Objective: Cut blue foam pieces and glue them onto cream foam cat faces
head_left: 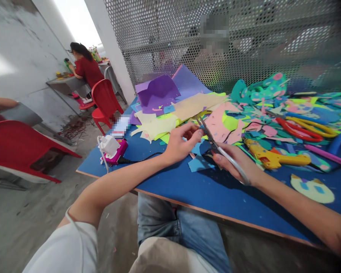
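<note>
My right hand [235, 162] grips grey-handled scissors [216, 145], whose blades point up and left toward my other hand. My left hand [182, 143] is closed in a pinch on a small blue foam scrap at the blade tips. More blue foam scraps [198, 163] lie on the blue table [187, 185] just below both hands. A heap of coloured foam sheets and offcuts [187, 108] spreads behind them.
A yellow glue gun [272, 157] lies right of my right hand. Red and yellow scissors [304, 129] rest further back. A pink power strip with white plug [113, 149] sits at the table's left. A cat-face cutout [312, 189] lies near the right. Red chairs [102, 102] and a seated person [86, 68] are at left.
</note>
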A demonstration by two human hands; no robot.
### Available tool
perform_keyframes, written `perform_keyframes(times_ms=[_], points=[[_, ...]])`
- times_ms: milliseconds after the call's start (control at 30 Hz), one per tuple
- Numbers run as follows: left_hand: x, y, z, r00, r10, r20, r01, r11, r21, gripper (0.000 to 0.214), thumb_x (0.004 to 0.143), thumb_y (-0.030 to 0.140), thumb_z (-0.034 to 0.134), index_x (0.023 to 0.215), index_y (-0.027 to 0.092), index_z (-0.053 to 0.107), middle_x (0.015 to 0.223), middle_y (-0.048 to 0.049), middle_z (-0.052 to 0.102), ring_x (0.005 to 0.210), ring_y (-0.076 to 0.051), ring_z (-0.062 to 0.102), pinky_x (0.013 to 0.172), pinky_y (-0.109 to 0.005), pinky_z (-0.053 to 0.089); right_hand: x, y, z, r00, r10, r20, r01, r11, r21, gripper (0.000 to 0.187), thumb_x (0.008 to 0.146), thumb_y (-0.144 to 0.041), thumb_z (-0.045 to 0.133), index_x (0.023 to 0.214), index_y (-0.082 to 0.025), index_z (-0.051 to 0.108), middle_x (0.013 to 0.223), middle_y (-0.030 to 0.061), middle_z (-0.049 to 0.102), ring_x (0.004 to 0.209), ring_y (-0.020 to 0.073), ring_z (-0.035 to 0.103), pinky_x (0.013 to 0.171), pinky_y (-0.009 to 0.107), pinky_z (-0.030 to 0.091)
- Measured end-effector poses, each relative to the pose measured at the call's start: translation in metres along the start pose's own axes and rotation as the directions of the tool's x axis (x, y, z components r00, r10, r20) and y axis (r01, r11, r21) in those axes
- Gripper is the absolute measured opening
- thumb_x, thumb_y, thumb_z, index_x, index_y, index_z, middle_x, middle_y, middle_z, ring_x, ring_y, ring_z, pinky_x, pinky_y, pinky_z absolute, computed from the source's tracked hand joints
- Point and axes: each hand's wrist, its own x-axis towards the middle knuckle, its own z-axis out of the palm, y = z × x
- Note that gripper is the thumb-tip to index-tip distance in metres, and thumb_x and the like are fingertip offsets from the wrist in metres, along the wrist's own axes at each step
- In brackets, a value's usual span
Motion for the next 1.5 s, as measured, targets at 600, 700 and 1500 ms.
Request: perform_keyframes(times_ms=[600, 700, 1500], points=[[-0.0008, -0.0006, -0.0001, 1.000, 0.022, 0.016, -0.022, 1.000, 0.010, 0.031, 0.093, 0.044, 0.061, 0.078, 0.017, 0.057, 0.066, 0.0025, 0.055, 0.059, -0.007, 0.048, 0.057, -0.020, 0.044, 0.0010, 0.0009, 0.0044, 1.000, 0.014, -0.027, -0.014, 1.000, 0.007, 0.048, 0.087, -0.069, 0.058, 0.079, -0.024, 0.046, 0.063, -0.0040, 0.043, 0.055, 0.0129, 0.039, 0.050, 0.027, 0.034], [-0.0013, -0.0018, 0.0007, 0.999, -0.001, 0.043, 0.001, 1.000, -0.010, 0.031, 0.093, 0.046, 0.061, 0.084, 0.017, 0.060, 0.070, 0.0019, 0.058, 0.058, -0.006, 0.050, 0.056, -0.020, 0.044, 0.0023, -0.0009, 0.0041, 1.000, 0.007, -0.020, -0.007, 1.000, 0.001, 0.048, 0.086, -0.070, 0.059, 0.081, -0.024, 0.045, 0.067, -0.0037, 0.043, 0.057, 0.0136, 0.040, 0.052, 0.027, 0.036], [-0.0016, -0.0025, 0.0022, 0.993, -0.057, 0.103, 0.061, 0.998, -0.030, 0.040, 0.092, 0.054, 0.064, 0.078, 0.017, 0.058, 0.071, 0.0014, 0.058, 0.058, -0.006, 0.050, 0.056, -0.021, 0.046, 0.0018, -0.0067, 0.0074, 0.995, 0.062, -0.072, -0.059, 0.998, 0.039, 0.052, 0.084, -0.068, 0.066, 0.068, -0.022, 0.048, 0.055, -0.0044, 0.045, 0.048, 0.0107, 0.041, 0.045, 0.024, 0.033]])
